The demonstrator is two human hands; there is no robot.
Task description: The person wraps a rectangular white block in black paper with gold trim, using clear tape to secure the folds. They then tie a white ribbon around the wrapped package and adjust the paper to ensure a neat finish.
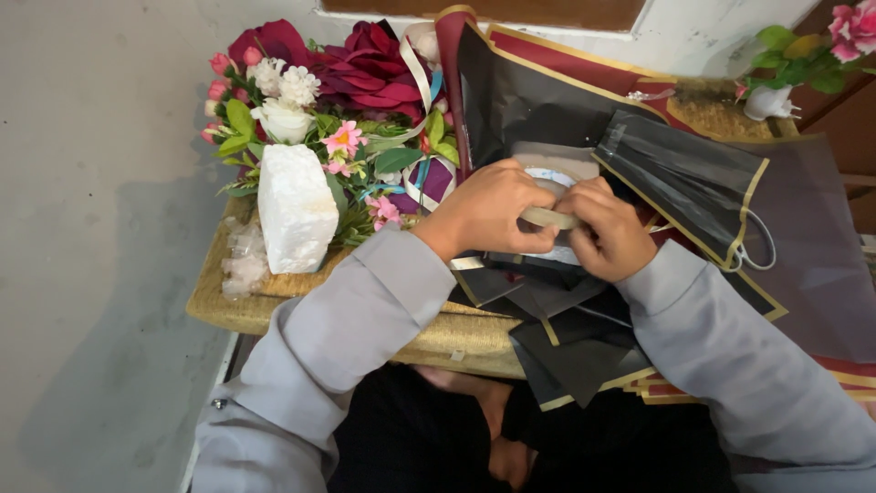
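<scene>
We've got the pale translucent roll of sticky tape (551,216) over the black gold-edged wrapping sheets (566,301), mid-table. Left hand (484,210) fingers clamped on roll, right hand (610,228) pinching its edge. Looks like peel-the-end step; next needs steady pull w/ firm grip.

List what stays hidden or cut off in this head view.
- Roll of tape: mostly covered by the left hand and right hand; head view.
- White paper beneath: hidden by both hands.
- Pink flowers: cut off by the top right edge.
- Black wrapping sheets: lower parts hidden by the grey sleeves.
</scene>
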